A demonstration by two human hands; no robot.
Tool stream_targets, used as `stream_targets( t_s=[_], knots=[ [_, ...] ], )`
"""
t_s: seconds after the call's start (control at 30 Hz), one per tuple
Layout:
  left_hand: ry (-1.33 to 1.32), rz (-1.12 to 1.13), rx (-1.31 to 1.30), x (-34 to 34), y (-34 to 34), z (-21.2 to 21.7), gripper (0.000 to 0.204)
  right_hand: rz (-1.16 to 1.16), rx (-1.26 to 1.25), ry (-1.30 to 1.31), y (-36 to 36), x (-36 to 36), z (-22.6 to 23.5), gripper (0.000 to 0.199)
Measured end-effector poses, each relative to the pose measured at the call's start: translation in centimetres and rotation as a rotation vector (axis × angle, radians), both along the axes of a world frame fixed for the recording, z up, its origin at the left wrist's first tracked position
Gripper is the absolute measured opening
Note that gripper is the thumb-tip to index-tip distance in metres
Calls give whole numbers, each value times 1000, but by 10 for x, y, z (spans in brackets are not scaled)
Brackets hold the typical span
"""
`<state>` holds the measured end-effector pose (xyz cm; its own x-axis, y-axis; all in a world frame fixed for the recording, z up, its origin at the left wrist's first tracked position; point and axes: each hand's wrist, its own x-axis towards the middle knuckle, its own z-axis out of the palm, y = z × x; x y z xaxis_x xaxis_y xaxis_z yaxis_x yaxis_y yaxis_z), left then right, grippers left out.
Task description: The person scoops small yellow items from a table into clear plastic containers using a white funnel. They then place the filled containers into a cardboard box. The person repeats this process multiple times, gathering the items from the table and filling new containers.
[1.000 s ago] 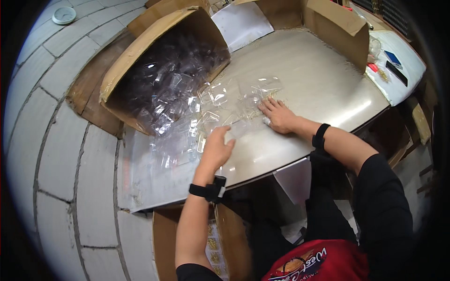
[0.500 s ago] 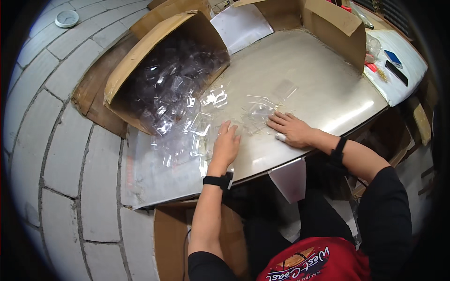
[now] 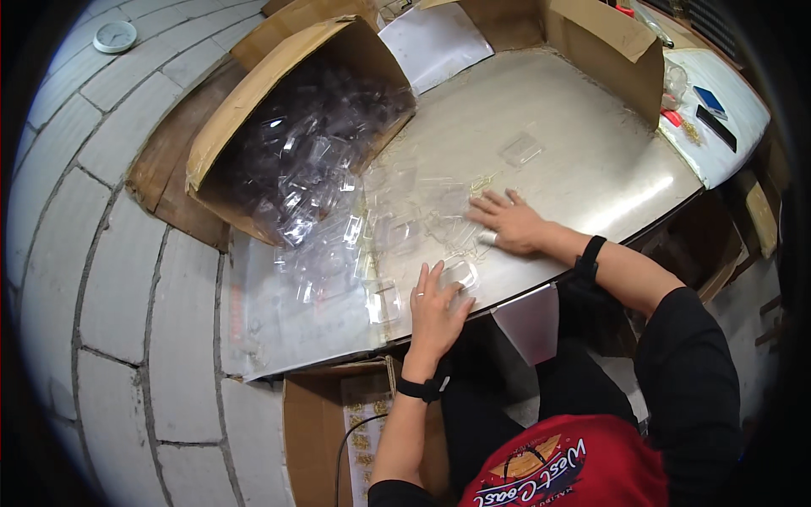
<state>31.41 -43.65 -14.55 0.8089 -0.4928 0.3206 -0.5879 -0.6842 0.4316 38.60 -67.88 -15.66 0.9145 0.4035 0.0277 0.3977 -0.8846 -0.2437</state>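
Note:
My left hand [image 3: 436, 317] is low over the near edge of the metal table, fingers apart. Its fingertips are at a clear plastic piece [image 3: 465, 272] with a raised rim; I cannot tell whether they press on it. Another clear plastic piece [image 3: 384, 302] lies just left of this hand. My right hand [image 3: 515, 225], slightly blurred, is spread palm down on the tabletop. By its fingertips are thin gold-coloured strands [image 3: 481, 182] and a loose scatter of clear plastic pieces [image 3: 404, 230].
A tilted cardboard box [image 3: 211, 139] spills many clear plastic pieces onto the table [image 3: 591, 118]. Cardboard walls [image 3: 604, 51] stand at the back. On the right, a white cloth [image 3: 739, 101] bears a black phone-like slab [image 3: 716, 128]. Below the near edge sits an open carton [image 3: 312, 422] containing gold-coloured items.
My left hand has moved right and toward the near edge. My right hand has shifted slightly left and away from me. Clear pieces between the hands have been spread about.

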Motion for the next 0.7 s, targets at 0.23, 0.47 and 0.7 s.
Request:
stream_targets(
  t_s=[0.23,0.47,0.7],
  knots=[
    [11,214,185,5,12,-4,32,-43,4,-136,-38,-34,-9,56],
    [-84,337,264,22,-1,16,34,-66,65,-166,-49,-52,-15,58],
    [44,432,167,75,-105,32,51,-89,110,-240,-43,-52,-21,54]
  ],
)
